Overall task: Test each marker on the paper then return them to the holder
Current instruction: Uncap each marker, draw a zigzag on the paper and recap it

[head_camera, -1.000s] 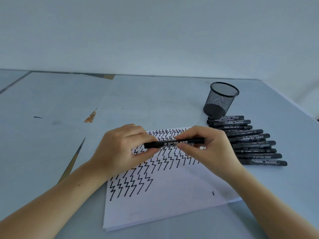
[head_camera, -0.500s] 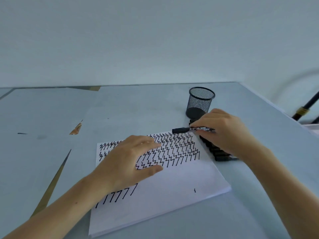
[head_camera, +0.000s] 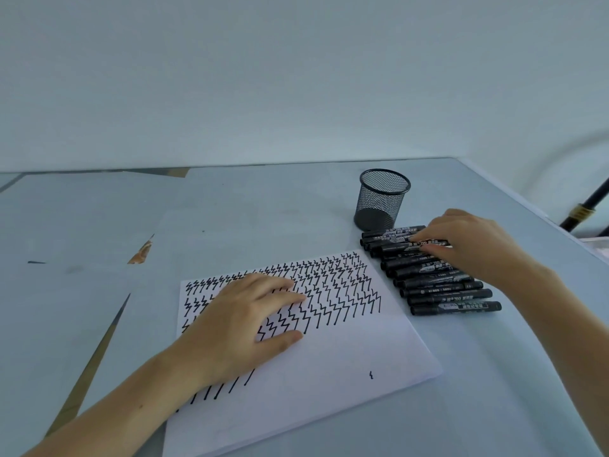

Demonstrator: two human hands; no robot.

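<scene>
A white paper stack covered with black zigzag lines lies in front of me. My left hand rests flat on it, fingers spread. To its right lies a row of several capped black markers, side by side on the table. My right hand is over the far part of that row and pinches one black marker that lies across the others. The black mesh holder stands just beyond the row and looks empty.
The grey table's right edge runs close behind the markers. A black pole with a gold band stands off the table at right. Torn patches and a dark slit mark the surface at left.
Both hands held one marker over the paper a second ago. My right hand carried it right onto the row of markers, and my left hand let go and settled flat on the paper.
</scene>
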